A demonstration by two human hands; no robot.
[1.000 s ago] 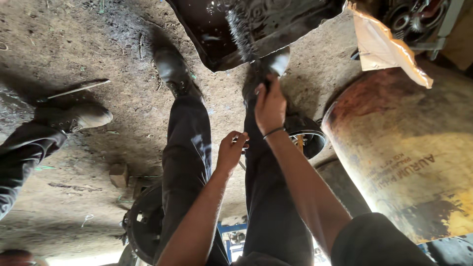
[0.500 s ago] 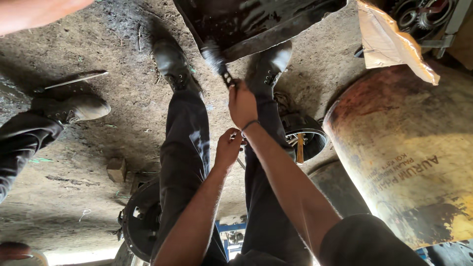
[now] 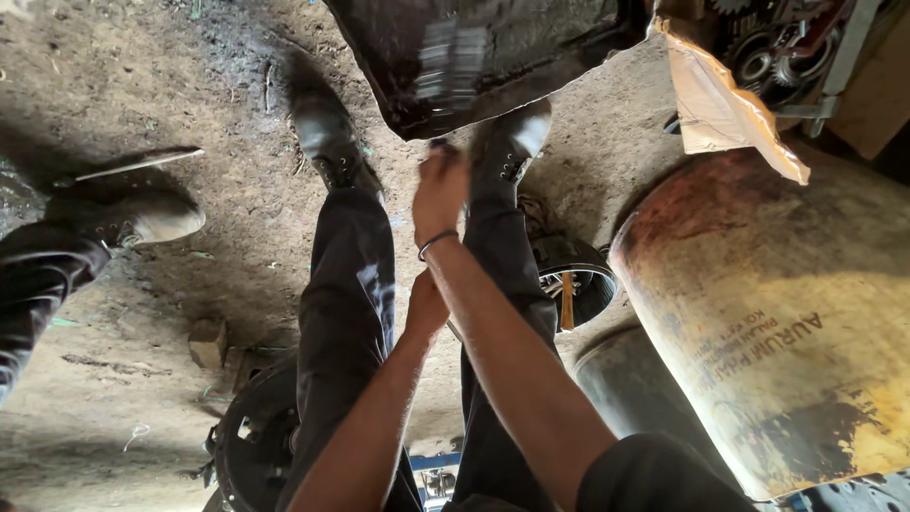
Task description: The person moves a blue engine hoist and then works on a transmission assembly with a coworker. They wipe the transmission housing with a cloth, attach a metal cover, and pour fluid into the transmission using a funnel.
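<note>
Between your two boots, your right hand is raised toward the near edge of the black oil-filled pan, its fingers curled around something small and dark that is too blurred to name. Your left hand sits lower, tucked against the right forearm; you cannot tell from this view whether it is spread or gripping anything. Judging by that reach, steady the right wrist with the left and keep whatever you hold over the pan so drips land inside, not on the dirt floor. The pan lies on the floor just beyond your toes, its long axis running left to right across the view, one corner pointing back toward your left boot. Your right boot touches its edge. Just right lie a torn cardboard sheet and a rusty drum on its side.
</note>
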